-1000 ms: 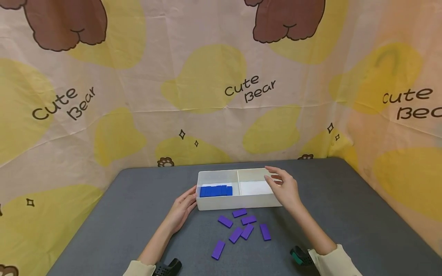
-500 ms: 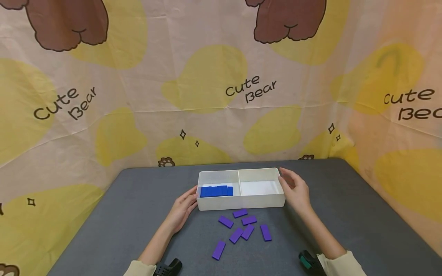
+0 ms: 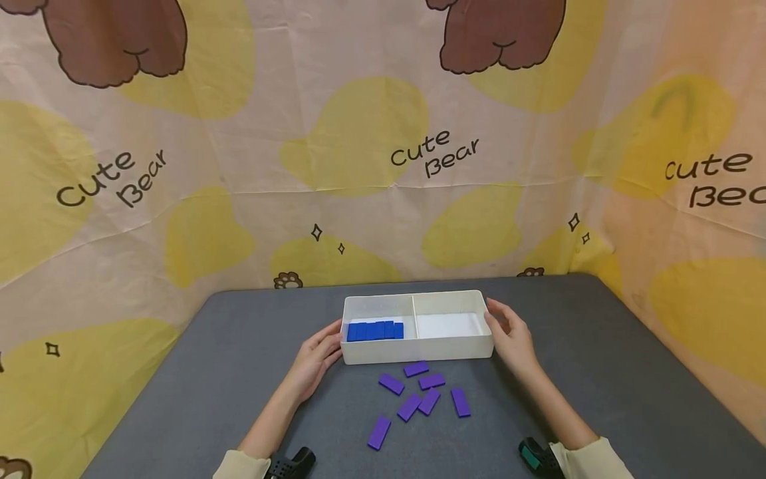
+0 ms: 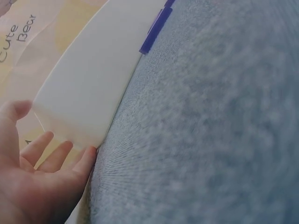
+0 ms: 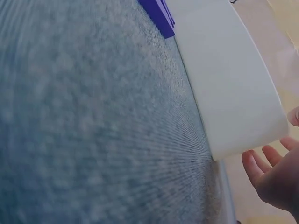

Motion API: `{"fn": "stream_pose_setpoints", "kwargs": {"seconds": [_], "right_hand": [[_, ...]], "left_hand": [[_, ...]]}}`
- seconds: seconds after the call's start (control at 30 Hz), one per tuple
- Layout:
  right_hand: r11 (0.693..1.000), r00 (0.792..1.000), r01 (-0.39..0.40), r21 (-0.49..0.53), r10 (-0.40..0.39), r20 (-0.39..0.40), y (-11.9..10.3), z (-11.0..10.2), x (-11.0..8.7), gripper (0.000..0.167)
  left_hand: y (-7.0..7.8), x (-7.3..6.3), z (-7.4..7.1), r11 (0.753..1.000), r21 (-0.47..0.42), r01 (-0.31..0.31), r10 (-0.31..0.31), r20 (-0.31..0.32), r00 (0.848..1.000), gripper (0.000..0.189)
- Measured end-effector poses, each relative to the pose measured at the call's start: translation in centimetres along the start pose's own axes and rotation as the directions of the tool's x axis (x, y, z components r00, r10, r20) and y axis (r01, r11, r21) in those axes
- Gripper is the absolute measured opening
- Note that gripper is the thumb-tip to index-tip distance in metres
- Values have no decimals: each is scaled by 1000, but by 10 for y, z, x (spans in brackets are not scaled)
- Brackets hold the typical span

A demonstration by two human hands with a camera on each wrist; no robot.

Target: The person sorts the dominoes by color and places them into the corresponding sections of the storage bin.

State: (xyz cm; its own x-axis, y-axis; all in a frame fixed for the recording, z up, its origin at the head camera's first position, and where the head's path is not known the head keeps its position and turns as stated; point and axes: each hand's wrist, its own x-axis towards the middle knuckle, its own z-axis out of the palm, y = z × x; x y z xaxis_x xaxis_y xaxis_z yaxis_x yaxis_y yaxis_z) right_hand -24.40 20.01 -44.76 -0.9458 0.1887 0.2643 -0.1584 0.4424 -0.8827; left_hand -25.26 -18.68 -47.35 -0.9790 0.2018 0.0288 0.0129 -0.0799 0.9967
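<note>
A white two-compartment box (image 3: 419,351) stands on the table. Several blue blocks (image 3: 375,330) lie side by side in its left compartment, while the right one shows only its white floor. At the box's left end is my left hand (image 3: 314,366); in the left wrist view its extended fingertips (image 4: 88,154) touch the end wall. My right hand (image 3: 516,342) is at the opposite end, fingers loosely extended, with fingertips against or very close to the wall in the right wrist view. In front of the box, several purple blocks (image 3: 379,433) lie scattered flat.
The grey table (image 3: 257,346) reaches back to a curtain (image 3: 371,219) printed with bears and lettering. Dark wrist devices (image 3: 293,464) are worn at both sleeves. Two purple blocks (image 3: 429,401) lie touching or nearly so.
My right hand has moved from over the box's right compartment outward to its right end, then slightly down. The left hand, box and blocks have stayed in place.
</note>
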Motion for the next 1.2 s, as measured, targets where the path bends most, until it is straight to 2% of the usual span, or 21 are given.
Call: {"fn": "stream_pose_setpoints", "kwargs": {"seconds": [0.3, 0.5, 0.7, 0.9, 1.07, 1.2], "right_hand": [[998, 996, -52, 39, 49, 69, 9, 0, -1, 45], [996, 994, -44, 84, 36, 100, 14, 1, -2, 47], [995, 993, -52, 85, 42, 111, 21, 2, -2, 48], [993, 991, -66, 98, 54, 123, 25, 3, -3, 50], [992, 990, -70, 101, 57, 125, 25, 3, -3, 50], [992, 991, -62, 114, 47, 129, 24, 2, -4, 49]], "left_hand": [[12, -1, 2, 999, 33, -2, 3, -43, 999, 54], [20, -1, 4, 998, 53, -21, 25, -73, 997, 52], [34, -3, 4, 994, 95, -51, 59, -89, 994, 51], [49, -9, 8, 985, 128, -120, 134, -109, 985, 48], [60, -15, 17, 967, 169, -190, 205, -81, 975, 44], [63, -21, 28, 948, 179, -262, 266, -1, 964, 41]]}}
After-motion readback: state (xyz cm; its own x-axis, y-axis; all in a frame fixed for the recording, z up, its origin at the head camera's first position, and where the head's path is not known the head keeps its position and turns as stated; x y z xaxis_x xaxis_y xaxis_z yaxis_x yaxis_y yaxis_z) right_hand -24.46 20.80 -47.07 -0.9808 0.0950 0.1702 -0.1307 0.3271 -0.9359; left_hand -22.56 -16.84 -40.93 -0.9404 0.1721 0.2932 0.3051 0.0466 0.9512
